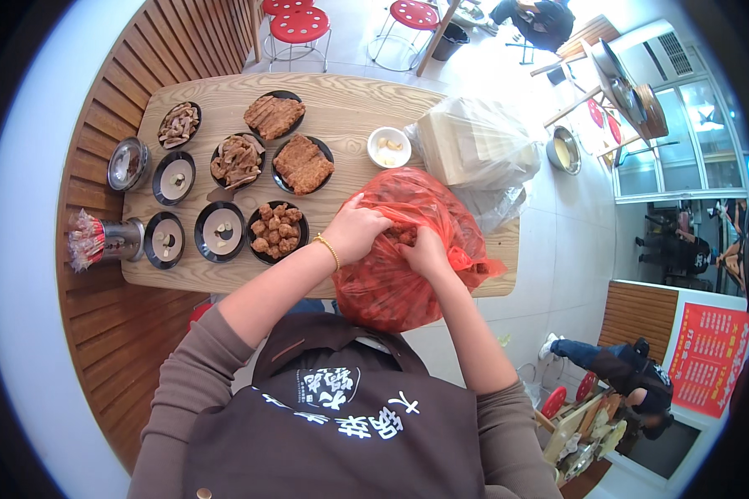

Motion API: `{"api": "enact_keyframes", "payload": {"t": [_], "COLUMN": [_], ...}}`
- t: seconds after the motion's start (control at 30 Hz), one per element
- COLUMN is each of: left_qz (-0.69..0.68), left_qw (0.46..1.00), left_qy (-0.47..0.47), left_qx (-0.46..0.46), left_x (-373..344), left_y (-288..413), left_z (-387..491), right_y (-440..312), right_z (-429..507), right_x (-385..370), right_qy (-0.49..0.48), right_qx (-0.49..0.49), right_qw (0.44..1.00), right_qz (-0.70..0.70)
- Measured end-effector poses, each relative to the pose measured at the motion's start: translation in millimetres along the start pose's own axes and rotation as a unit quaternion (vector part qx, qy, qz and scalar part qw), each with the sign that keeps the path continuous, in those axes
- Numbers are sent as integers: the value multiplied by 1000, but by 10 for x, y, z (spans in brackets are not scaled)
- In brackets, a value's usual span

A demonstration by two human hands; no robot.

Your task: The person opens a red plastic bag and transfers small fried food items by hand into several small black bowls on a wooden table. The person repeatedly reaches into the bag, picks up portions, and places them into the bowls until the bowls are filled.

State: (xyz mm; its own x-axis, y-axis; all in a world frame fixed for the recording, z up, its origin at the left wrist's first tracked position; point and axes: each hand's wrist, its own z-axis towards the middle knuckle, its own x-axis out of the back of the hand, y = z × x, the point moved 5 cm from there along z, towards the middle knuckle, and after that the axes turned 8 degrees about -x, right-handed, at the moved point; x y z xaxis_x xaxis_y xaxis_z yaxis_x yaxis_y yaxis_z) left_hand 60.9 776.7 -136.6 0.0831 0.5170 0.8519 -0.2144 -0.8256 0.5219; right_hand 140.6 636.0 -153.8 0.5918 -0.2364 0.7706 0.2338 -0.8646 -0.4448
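Note:
A large red plastic bag [387,287] filled with fried pieces bulges over the table's front edge. My left hand [360,229] grips the film at the left side of its opening. At the right side, my right hand [425,251] has its thumb and fingers at the opening, where brown fried balls [402,233] show. To the left stands a black plate of fried balls [276,229]. Behind it are plates of flat fried cutlets [303,164] and sliced meat [238,160]. A white bowl with garlic cloves [389,147] sits behind the bag.
Stacked boxes in clear plastic [474,146] stand at the table's back right. Several black plates with garlic [220,231], a metal bowl [128,163] and a cylinder of wrapped utensils [118,239] are at the left. Red stools [299,25] stand beyond; a person [636,374] is at the right.

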Motion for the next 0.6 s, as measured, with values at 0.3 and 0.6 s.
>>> {"api": "enact_keyframes", "payload": {"t": [0.3, 0.6], "left_qz": [-153, -372], "left_qw": [971, 869], "left_qy": [180, 306], "left_qx": [23, 110], "left_x": [277, 555], "left_y": [127, 314], "left_z": [-222, -738], "right_y": [-276, -559], "right_z": [-351, -748], "right_x": [156, -122], "right_qy": [-24, -312], "right_qx": [114, 11], "right_qw": [986, 636], "right_qz": [119, 706]}}
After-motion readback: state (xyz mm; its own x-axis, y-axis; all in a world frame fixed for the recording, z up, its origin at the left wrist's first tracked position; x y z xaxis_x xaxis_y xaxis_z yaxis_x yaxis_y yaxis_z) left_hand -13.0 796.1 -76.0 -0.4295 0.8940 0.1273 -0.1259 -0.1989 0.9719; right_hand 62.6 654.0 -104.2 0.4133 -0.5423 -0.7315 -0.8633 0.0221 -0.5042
